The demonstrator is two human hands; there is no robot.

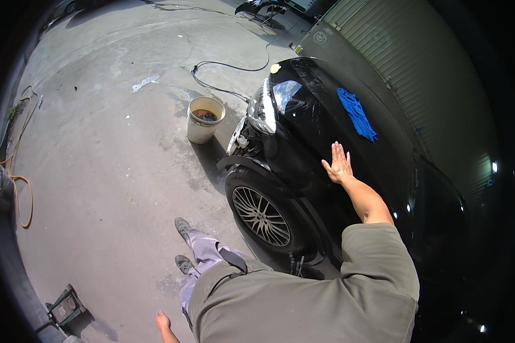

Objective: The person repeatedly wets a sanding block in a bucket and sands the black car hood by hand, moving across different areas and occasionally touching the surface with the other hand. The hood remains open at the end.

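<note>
My right hand [339, 163] is open, its palm flat on or just over the black car's fender [303, 146] and its fingers stretched together with the thumb apart. A crumpled blue cloth [357, 114] lies on the hood beyond the fingertips. Low at the left hangs my left hand [163, 321], away from the car; its fingers are too small and turned to make out. Below the fender is the front wheel [261, 216] with its many-spoked rim. The headlight [264, 108] sits at the car's front corner, and the bumper area beneath it is uncovered, with inner parts showing.
A white bucket [202, 132] with dark water and something reddish inside stands by the front corner. A black hose [223, 64] runs behind it. At the far left a yellow hose [24, 183] lies coiled. A dark metal stand [67, 308] is at lower left. Corrugated wall panels [418, 68] rise beyond the car.
</note>
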